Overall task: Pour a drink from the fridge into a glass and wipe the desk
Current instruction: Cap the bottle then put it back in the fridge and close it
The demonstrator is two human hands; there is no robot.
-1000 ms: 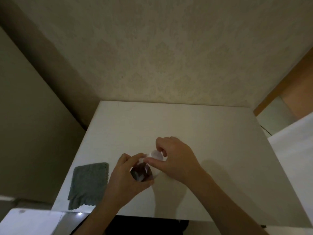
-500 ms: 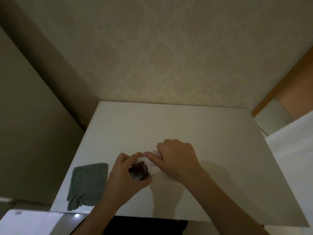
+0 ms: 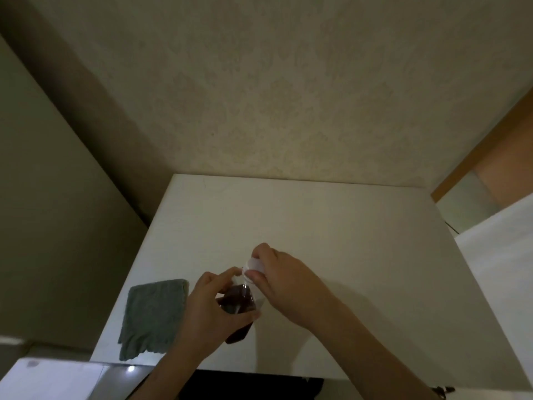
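Note:
A small clear bottle of dark red drink (image 3: 238, 302) is held over the near part of the white desk (image 3: 331, 226). My left hand (image 3: 212, 311) grips the bottle's body from the left, thumb under it. My right hand (image 3: 284, 280) pinches the bottle's white cap (image 3: 255, 264) at the top between thumb and fingers. A grey cloth (image 3: 153, 314) lies flat on the desk's near left corner, left of my left hand. No glass shows in the frame.
A patterned wall (image 3: 274, 96) stands behind the desk. A plain panel (image 3: 52, 212) rises on the left. White surfaces sit at the right (image 3: 501, 269) and bottom left (image 3: 52, 381). A dark gap (image 3: 251, 388) lies below the desk's front edge.
The bottle has tilted and risen slightly in my left hand. My right hand has shifted its fingers round the cap, whose white top now shows more.

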